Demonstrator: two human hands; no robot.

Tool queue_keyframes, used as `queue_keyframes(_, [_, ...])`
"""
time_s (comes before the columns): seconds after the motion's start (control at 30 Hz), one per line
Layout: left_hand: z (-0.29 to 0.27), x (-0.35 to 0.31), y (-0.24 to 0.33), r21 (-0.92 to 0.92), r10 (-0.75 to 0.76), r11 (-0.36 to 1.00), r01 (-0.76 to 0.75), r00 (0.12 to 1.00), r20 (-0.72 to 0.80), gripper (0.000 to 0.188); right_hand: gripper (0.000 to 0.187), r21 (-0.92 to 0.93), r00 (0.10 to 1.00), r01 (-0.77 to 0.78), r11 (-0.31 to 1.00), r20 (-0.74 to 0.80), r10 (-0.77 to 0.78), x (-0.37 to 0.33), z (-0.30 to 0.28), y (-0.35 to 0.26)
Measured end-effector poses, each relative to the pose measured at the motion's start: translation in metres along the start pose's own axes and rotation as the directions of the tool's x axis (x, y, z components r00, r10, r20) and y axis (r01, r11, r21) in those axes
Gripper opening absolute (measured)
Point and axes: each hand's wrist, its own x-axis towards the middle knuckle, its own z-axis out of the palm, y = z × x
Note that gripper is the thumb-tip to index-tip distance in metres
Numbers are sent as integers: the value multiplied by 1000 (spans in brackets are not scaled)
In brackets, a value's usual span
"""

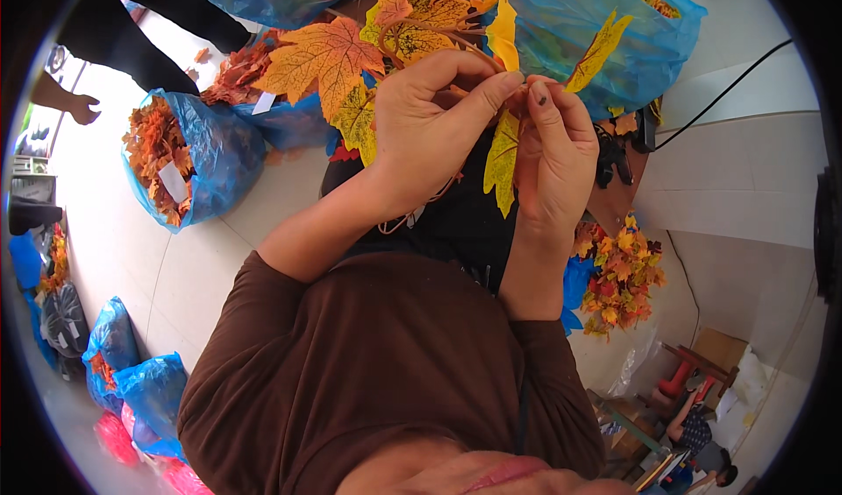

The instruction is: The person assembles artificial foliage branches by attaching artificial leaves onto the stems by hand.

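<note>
A person in a brown long-sleeved top works with both hands raised close together near the middle of the view, over a garland of artificial autumn leaves.

The left hand (pixel 430 122) is curled closed, thumb and forefinger pinched on a thin brown stem (pixel 456 48) of the garland. The right hand (pixel 557 157) is closed too, its fingertips pressed against the left forefinger, gripping the base of a narrow yellow leaf (pixel 502 162). That leaf hangs between the two hands with its long axis close to vertical, tip pointing down toward the person's chest.

Above the left hand the stem runs up and to the left, carrying a large orange maple leaf (pixel 320 61) that fans out to the left, with smaller yellow-orange leaves (pixel 412 17) beside it. Above the right hand a second slim yellow leaf (pixel 598 49) slants up and to the right.

Behind the hands lies a blue plastic bag (pixel 579 30) with more leaves inside. Left of the left hand stands another open blue bag (pixel 215 157) filled with orange leaves, on a pale floor (pixel 114 249). Below and right of the right hand sits a bunch of orange and yellow leaves (pixel 618 276). Far to the left of the hands, another person's hand (pixel 85 107) shows at the edge.
</note>
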Motion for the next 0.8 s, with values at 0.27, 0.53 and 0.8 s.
queue_keyframes(0.27, [-1, -1, 2, -2, 16, 1000, -16, 1000, -4, 7, 10, -8, 1000, -8, 1000, -18, 8, -1, 1, 0])
queue_keyframes(0.53, [1, -4, -4, 106, 132, 986, -130, 991, -14, 8, 10, -68, 995, 82, 994, -59, -86, -6, 10, 6])
queue_keyframes(0.8, [-1, -2, -1, 30, 97, 995, -96, 995, -34, 8, 11, -106, 990, 103, 989, -81, -112, -7, 10, 8])
